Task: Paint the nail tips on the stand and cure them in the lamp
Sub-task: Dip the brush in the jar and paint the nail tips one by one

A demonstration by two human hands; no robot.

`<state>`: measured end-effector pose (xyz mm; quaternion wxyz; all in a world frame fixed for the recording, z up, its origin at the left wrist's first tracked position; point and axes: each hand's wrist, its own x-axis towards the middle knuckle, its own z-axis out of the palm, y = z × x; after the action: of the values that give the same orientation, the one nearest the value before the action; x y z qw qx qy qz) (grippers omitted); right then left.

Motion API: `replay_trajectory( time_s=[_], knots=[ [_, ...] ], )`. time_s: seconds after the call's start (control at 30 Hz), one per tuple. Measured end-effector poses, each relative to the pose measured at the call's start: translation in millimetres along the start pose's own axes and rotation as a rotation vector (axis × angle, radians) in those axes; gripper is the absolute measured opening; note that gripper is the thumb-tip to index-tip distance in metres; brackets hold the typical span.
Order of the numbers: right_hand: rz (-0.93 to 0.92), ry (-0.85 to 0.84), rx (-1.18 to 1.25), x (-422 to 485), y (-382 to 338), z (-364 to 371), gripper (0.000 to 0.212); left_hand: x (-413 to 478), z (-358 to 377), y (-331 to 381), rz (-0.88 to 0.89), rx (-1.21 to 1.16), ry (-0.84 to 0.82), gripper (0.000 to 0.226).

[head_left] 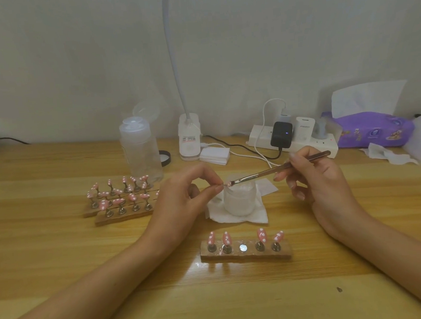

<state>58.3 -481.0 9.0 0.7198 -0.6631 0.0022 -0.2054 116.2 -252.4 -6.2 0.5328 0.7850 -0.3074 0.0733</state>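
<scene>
One brush (267,171), one jar (239,201), one bottle (140,151)

At the centre of the frame the left hand (189,195) pinches a small piece (221,185) between thumb and forefinger (too small to make out), just above a frosted jar (240,202) standing on a white tissue (246,219). The right hand (318,179), right of centre, grips a slim brush (275,171) whose tip meets that piece. At lower centre a wooden stand (246,255) carries four pink nail tips (227,237) dotted white, with a bare silver disc (243,247) in its middle place. Left of centre, more stands (123,214) bear many like tips. Along the back of the table (61,257) are a clear bottle (140,151), a white lamp base (189,141), a power strip (303,144) and a purple tissue pack (374,130).
</scene>
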Motion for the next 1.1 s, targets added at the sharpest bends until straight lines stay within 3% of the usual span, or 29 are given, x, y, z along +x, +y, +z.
replay_trajectory(
  time_s=[1.1],
  knots=[
    [-0.004, -0.01, 0.011, -1.0, 3.0, -0.3, 0.019, 0.2, 0.4, 0.3, 0.021, -0.029, -0.018, 0.009]
  ],
)
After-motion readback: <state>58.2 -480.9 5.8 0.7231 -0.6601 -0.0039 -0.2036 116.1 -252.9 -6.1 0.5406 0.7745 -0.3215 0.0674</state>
